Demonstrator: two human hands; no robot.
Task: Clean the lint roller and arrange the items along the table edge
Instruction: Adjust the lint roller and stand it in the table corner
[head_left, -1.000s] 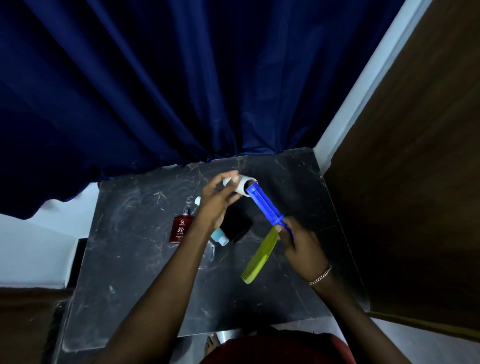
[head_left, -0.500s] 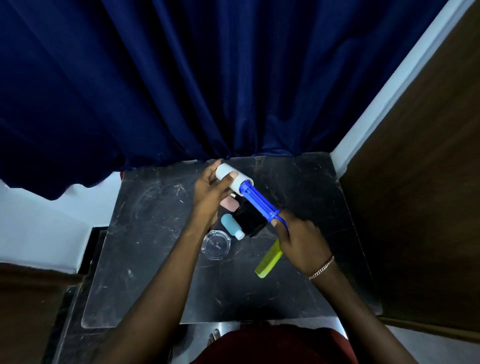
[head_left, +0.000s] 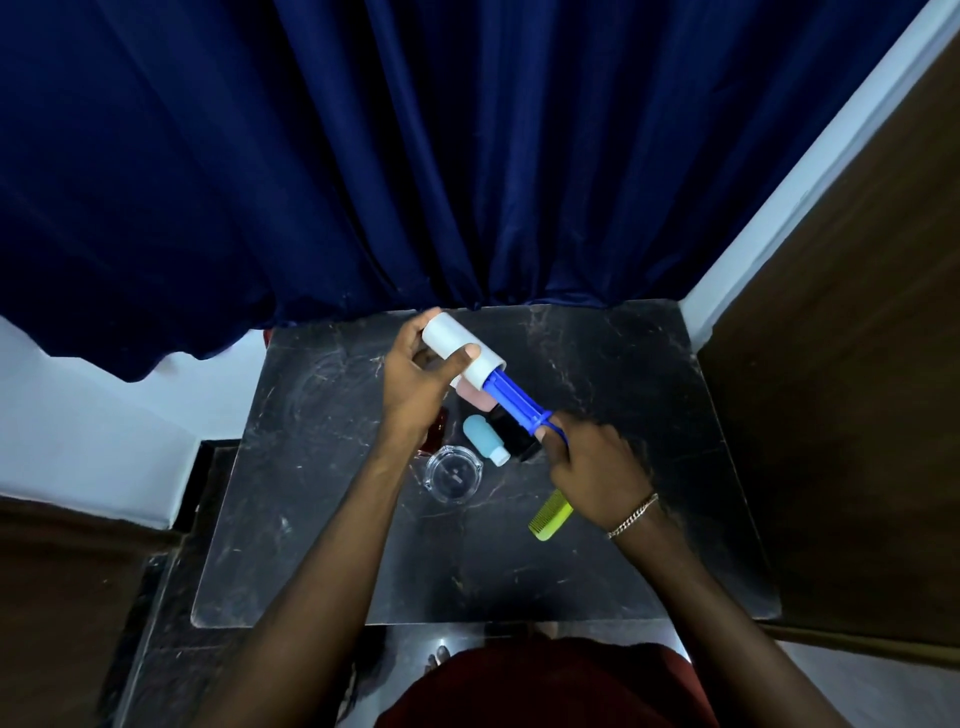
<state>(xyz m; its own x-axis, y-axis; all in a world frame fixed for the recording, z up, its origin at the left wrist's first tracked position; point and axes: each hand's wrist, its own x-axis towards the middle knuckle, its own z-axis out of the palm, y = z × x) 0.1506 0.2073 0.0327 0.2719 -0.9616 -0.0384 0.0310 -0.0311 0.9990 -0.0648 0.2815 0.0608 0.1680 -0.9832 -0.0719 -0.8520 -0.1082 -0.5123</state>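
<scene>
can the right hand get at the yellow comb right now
Probably not yet. The right hand is shut on the lint roller handle, so it is busy. The yellow comb lies on the table just under that wrist, nothing covering its near end.

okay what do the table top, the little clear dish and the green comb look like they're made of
Table top: probably polished dark marble or stone, going by pale veins and a dull sheen. Clear dish: looks like glass, transparent with bright rim glints, though clear plastic is possible. Green comb: likely moulded plastic, uniform glossy yellow-green with fine teeth.
</scene>
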